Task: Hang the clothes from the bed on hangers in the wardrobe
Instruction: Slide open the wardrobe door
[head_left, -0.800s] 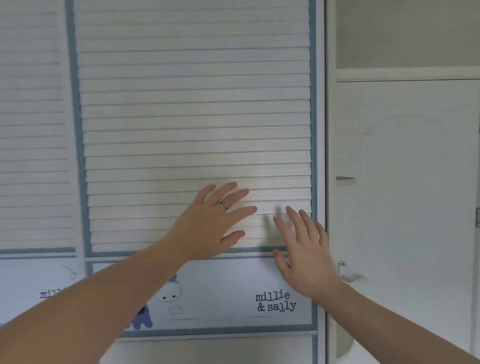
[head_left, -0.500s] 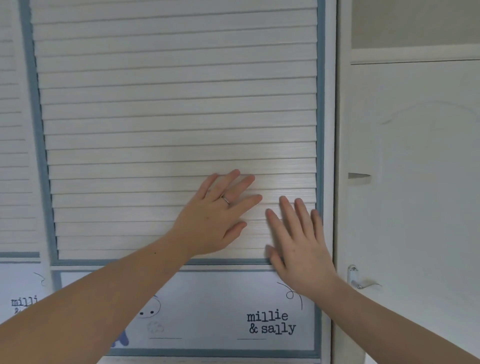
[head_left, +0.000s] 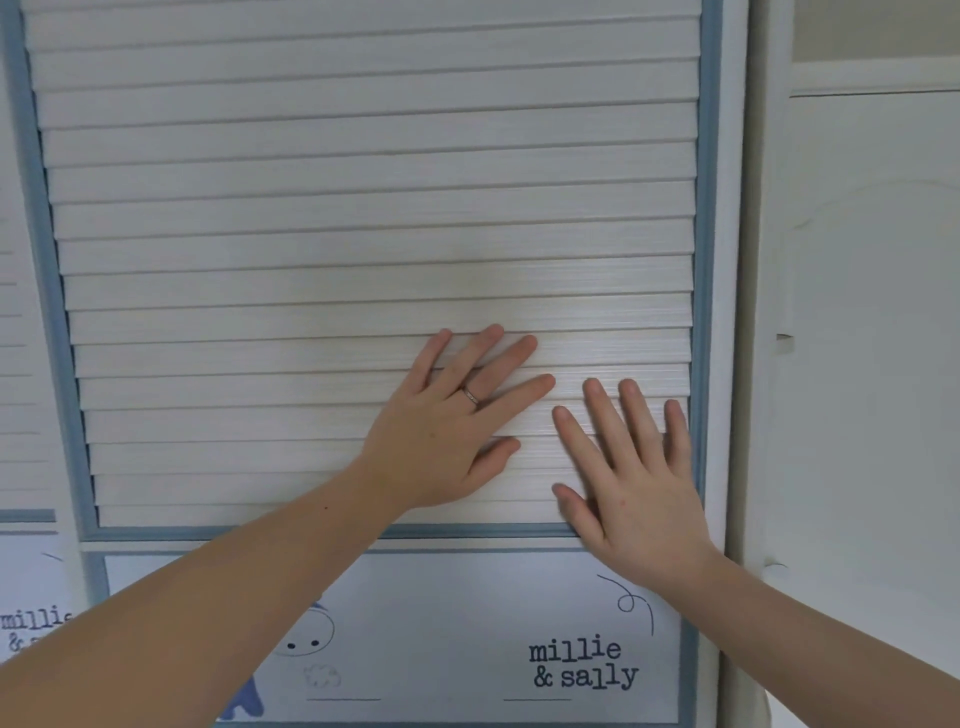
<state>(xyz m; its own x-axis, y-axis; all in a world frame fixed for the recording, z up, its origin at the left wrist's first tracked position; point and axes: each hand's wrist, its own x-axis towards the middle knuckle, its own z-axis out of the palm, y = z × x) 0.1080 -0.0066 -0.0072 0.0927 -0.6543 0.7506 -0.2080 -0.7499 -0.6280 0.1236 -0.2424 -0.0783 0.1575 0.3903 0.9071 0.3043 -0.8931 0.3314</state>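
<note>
Both hands are lying flat, fingers spread, gripping nothing: left hand (head_left: 441, 441) and right hand (head_left: 631, 483) are pressing the wardrobe door (head_left: 311, 234) (slatted).

White slats and a blue frame

The wardrobe door (head_left: 363, 234) is white, with long stripes going across, one slat under the next. The frame (head_left: 704, 260) around it is soft grey-blue. The panel (head_left: 441, 623) below is very pale blue. It has black letters (head_left: 582, 665) that say "millie & sally", a black curly line (head_left: 631, 603), a round face (head_left: 311, 636) with two black dots, and a dark blue shape (head_left: 247, 701). The ring (head_left: 471, 396) on the left hand (head_left: 447, 436) is silver. The other door (head_left: 857, 364) on the right is plain white.
</note>
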